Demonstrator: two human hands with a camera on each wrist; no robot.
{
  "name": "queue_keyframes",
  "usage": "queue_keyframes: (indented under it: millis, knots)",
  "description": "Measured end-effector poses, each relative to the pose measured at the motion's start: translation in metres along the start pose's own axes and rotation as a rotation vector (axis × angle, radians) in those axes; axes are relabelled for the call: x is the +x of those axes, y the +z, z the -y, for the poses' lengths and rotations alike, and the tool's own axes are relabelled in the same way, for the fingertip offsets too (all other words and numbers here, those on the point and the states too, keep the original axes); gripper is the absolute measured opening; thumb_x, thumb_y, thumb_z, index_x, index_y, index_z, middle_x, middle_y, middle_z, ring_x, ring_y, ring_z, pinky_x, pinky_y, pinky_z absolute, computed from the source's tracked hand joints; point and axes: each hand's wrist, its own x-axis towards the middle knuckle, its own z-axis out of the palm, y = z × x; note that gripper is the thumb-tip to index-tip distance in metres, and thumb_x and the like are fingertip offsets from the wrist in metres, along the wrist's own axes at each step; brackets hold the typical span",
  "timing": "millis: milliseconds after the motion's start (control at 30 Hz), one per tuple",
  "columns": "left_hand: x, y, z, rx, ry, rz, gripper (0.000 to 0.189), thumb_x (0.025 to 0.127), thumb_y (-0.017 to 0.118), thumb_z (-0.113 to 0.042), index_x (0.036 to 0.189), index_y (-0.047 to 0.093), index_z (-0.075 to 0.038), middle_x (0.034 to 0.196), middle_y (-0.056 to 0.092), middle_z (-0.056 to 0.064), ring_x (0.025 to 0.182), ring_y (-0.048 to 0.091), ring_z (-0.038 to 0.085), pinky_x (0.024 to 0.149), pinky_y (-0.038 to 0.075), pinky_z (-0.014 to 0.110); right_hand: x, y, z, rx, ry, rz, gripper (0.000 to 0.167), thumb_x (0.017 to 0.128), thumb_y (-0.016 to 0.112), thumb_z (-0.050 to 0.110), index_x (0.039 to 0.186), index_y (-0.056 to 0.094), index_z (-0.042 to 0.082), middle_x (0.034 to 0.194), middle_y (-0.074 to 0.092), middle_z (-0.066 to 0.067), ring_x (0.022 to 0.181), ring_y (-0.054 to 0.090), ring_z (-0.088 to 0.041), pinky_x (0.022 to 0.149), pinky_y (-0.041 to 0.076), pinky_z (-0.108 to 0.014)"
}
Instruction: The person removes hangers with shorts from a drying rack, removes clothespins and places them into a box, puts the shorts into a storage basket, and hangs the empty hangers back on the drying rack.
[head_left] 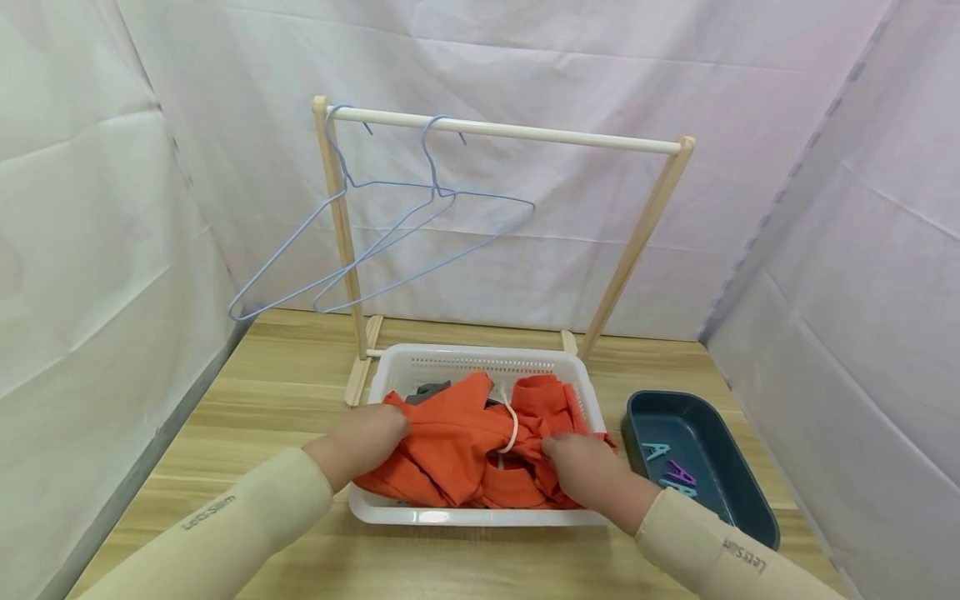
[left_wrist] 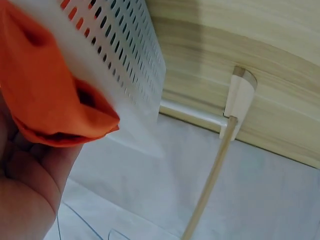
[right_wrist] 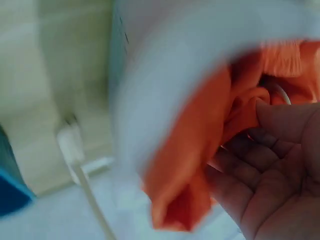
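An orange garment (head_left: pixel 465 442) with a white cord (head_left: pixel 513 425) lies bunched in a white plastic basket (head_left: pixel 480 517), some of it over the rim. At the basket's left side my left hand (head_left: pixel 369 437) grips an edge of the cloth; in the left wrist view the orange fabric (left_wrist: pixel 45 85) hides most of its fingers. My right hand (head_left: pixel 588 471) pinches the garment near the cord on the other side. In the right wrist view, thumb and fingers (right_wrist: pixel 235 185) close on a fold beside a gathered band (right_wrist: pixel 282 57). Dark grey cloth (head_left: pixel 428 392) shows beneath the orange one.
Behind the basket stands a wooden rack (head_left: pixel 637 242) with a white rail (head_left: pixel 510 129). Two blue wire hangers (head_left: pixel 288 242) hang at the rail's left part. To the right, a dark teal tray (head_left: pixel 723 450) holds several clothespins (head_left: pixel 678 473). White fabric walls enclose the table.
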Motion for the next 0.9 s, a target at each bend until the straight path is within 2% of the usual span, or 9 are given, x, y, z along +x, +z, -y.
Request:
queue_keyframes:
  millis: [133, 300, 400, 600, 700, 900]
  knots:
    - [0.004, 0.008, -0.003, 0.021, 0.028, 0.005, 0.019, 0.084, 0.060, 0.002, 0.073, 0.061, -0.012, 0.070, 0.058, -0.001, 0.062, 0.055, 0.017, 0.066, 0.053, 0.033, -0.002, 0.014, -0.004, 0.158, 0.051, 0.042, 0.010, 0.091, 0.061, 0.005, 0.085, 0.060, 0.014, 0.066, 0.048, 0.002, 0.060, 0.046, -0.015, 0.054, 0.041, -0.026]
    - [0.010, 0.016, -0.006, 0.033, 0.022, 0.054, 0.021, 0.084, 0.063, 0.000, 0.069, 0.059, -0.014, 0.069, 0.057, -0.003, 0.063, 0.053, 0.015, 0.066, 0.050, 0.029, -0.001, 0.023, -0.013, 0.290, -0.006, 0.055, 0.019, 0.091, 0.057, 0.001, 0.081, 0.056, 0.017, 0.062, 0.046, 0.004, 0.058, 0.046, -0.012, 0.050, 0.037, -0.023]
    - [0.013, 0.020, -0.007, 0.037, 0.003, 0.088, 0.023, 0.085, 0.064, -0.002, 0.067, 0.059, -0.015, 0.067, 0.055, -0.004, 0.063, 0.050, 0.014, 0.066, 0.048, 0.028, 0.003, 0.028, -0.018, 0.311, -0.059, 0.051, 0.021, 0.091, 0.057, 0.002, 0.077, 0.052, 0.016, 0.061, 0.041, 0.005, 0.057, 0.045, -0.011, 0.050, 0.036, -0.021]
    - [0.017, 0.027, -0.008, 0.067, -0.013, 0.108, 0.021, 0.086, 0.066, -0.003, 0.069, 0.060, -0.014, 0.068, 0.057, -0.002, 0.063, 0.052, 0.016, 0.066, 0.050, 0.028, 0.013, 0.035, -0.028, 0.304, -0.142, 0.057, 0.026, 0.091, 0.060, 0.003, 0.072, 0.047, 0.016, 0.060, 0.036, 0.007, 0.057, 0.043, -0.009, 0.052, 0.035, -0.020]
    - [0.018, 0.030, -0.006, 0.083, -0.004, 0.106, 0.020, 0.085, 0.065, -0.003, 0.069, 0.061, -0.014, 0.069, 0.059, 0.000, 0.063, 0.054, 0.016, 0.067, 0.051, 0.029, 0.017, 0.036, -0.031, 0.314, -0.155, 0.072, 0.025, 0.091, 0.060, 0.003, 0.073, 0.049, 0.017, 0.062, 0.039, 0.006, 0.058, 0.045, -0.010, 0.053, 0.037, -0.020]
    - [0.016, 0.033, -0.004, 0.042, -0.016, 0.109, 0.020, 0.086, 0.065, -0.004, 0.070, 0.061, -0.015, 0.070, 0.059, -0.002, 0.065, 0.053, 0.016, 0.068, 0.050, 0.029, 0.020, 0.031, -0.031, 0.316, -0.147, 0.095, 0.019, 0.091, 0.063, 0.008, 0.078, 0.056, 0.018, 0.067, 0.047, 0.006, 0.063, 0.048, -0.011, 0.059, 0.041, -0.023]
